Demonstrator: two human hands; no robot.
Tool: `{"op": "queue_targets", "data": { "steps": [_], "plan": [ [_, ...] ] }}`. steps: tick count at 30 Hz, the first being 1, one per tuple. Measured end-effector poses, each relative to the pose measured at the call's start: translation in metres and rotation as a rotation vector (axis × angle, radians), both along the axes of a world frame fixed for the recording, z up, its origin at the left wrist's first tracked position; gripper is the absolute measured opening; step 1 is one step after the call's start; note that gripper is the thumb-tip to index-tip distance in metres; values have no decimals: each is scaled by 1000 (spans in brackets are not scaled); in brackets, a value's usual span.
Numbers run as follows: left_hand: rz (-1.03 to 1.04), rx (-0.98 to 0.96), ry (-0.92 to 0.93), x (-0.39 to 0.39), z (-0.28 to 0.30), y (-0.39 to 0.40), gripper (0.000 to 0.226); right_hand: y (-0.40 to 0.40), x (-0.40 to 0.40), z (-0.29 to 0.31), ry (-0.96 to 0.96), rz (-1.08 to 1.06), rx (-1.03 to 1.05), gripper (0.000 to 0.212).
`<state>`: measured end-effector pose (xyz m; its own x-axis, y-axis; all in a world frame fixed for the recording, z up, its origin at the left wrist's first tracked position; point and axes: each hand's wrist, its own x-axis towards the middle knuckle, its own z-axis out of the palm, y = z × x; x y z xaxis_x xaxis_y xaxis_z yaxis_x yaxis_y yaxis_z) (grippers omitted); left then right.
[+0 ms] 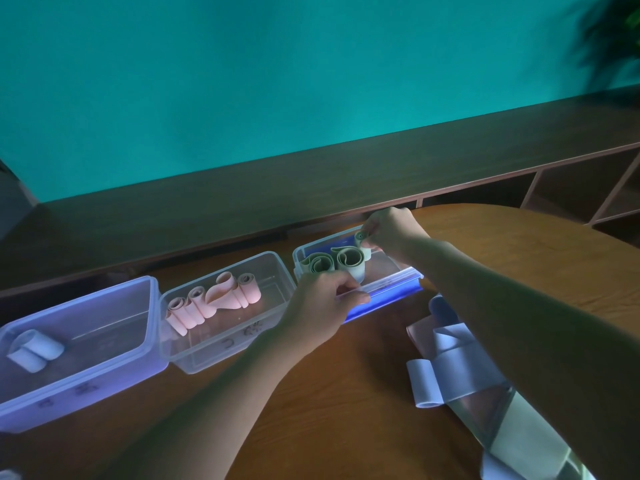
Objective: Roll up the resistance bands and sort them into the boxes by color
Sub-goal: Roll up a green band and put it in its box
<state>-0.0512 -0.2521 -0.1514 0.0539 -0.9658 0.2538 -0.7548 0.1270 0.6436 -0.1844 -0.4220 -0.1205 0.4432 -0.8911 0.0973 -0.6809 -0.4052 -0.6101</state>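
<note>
Three clear plastic boxes stand in a row on the wooden table. The right box (391,277) holds rolled green bands (318,262). My right hand (389,230) pinches a small rolled green band (362,239) over the far side of this box. My left hand (323,301) grips that box's near rim. The middle box (225,351) contains several rolled pink bands (211,301). In the left box (114,368) lies one rolled blue band (33,351).
Loose unrolled bands, blue (450,372) and pink (420,336), lie in a heap on the table at the right, partly under my right forearm. A dark low shelf (311,181) runs behind the table against a teal wall.
</note>
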Motion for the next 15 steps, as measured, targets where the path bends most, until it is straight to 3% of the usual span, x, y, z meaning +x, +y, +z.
{"op": "queue_targets", "data": {
  "steps": [8,15],
  "plan": [
    [-13,2,24,0,3,2,18,2,-3,9,123,12,-12,28],
    [-20,31,11,0,7,3,20,8,-9,11,81,20,35,31]
  ]
}}
